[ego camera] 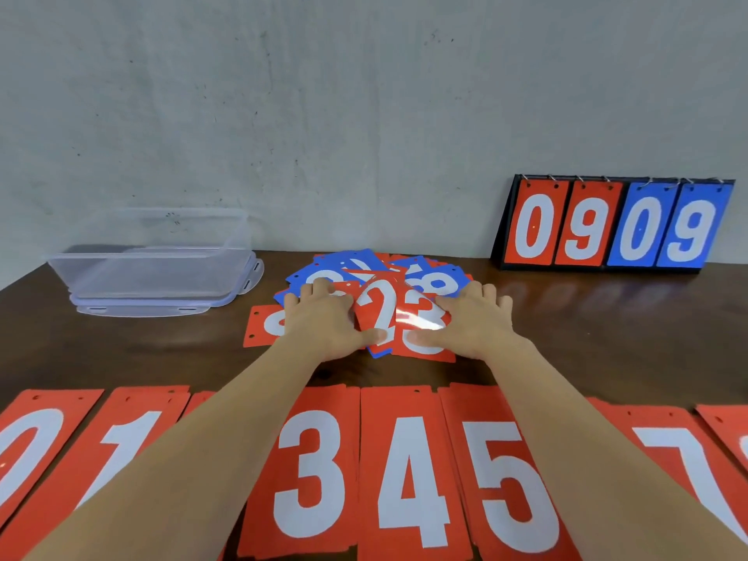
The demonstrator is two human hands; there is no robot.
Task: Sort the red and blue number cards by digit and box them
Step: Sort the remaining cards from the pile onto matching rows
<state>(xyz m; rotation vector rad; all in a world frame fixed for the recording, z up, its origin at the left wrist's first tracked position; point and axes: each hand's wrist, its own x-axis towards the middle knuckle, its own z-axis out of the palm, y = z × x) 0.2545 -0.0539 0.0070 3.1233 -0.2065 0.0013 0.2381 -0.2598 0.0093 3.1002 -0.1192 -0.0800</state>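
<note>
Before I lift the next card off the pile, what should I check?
1. Top card readable: red 2 faces up, ok.
2. Grip: left hand and right hand lie on the pile, thumbs on the cards; pinching or pressing, cannot tell.
3. Spot for 2 between 1 and 3: under the left forearm, cannot tell.
4. Order 3, 4, 5: ok.
5. Box open: ok.
6. Pile sorted: blue cards mixed with red, not ok.
</note>
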